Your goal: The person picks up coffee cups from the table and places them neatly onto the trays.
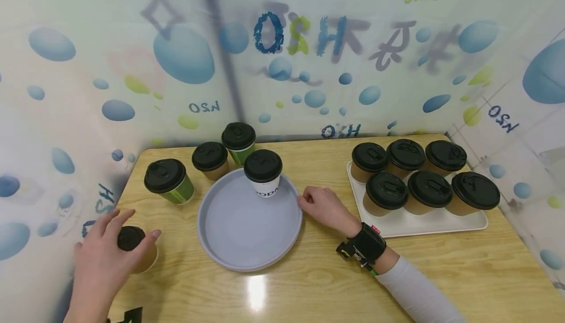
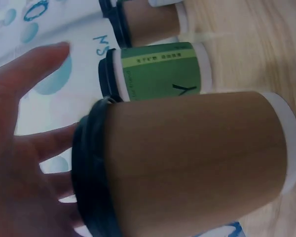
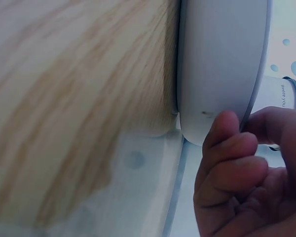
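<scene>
brown paper cup with black plastic lid point(image 2: 187, 165) upright near left edge of counter point(image 1: 326, 284), between spread fingers of nearer left hand point(image 1: 103, 254), right hand point(image 1: 325, 209) pinching grey round tray point(image 1: 247, 225).

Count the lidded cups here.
11: six brown cups on the white tray; one white cup on the round tray; one green cup left of it; one brown cup and another green cup beyond it; one more brown cup partly covered by the left hand.
</scene>
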{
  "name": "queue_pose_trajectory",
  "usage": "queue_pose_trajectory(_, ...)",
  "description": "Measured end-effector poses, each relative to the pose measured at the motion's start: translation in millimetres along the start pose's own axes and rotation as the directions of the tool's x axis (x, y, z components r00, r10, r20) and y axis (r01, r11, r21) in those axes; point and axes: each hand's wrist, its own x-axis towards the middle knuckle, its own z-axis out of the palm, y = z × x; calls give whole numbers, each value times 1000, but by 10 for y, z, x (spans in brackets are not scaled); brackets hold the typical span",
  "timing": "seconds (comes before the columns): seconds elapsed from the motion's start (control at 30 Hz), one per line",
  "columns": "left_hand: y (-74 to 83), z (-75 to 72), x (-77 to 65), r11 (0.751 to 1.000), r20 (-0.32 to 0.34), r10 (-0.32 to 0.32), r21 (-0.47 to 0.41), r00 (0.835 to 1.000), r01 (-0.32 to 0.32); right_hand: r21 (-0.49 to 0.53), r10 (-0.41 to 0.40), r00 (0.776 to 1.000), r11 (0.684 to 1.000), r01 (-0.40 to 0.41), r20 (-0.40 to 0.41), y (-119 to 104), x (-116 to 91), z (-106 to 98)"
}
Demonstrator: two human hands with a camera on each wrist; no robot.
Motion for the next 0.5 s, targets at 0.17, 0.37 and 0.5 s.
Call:
queue_pose_trajectory(0.17,-104,47,11,994,146,-69,98,987,55,12,9,1000,1000,-9,12,-3,-7,-1)
queue_pose_trajectory(0.37,-126,79,21,985,187,-161,99,969,145,21,22,1000,1000,-22,14,-14,-17,-4)
queue_pose_trajectory(0.5,-84,83,18,988,120,-130,94,984,119,15,19,1000,1000,-19,8,-18,-16,0)
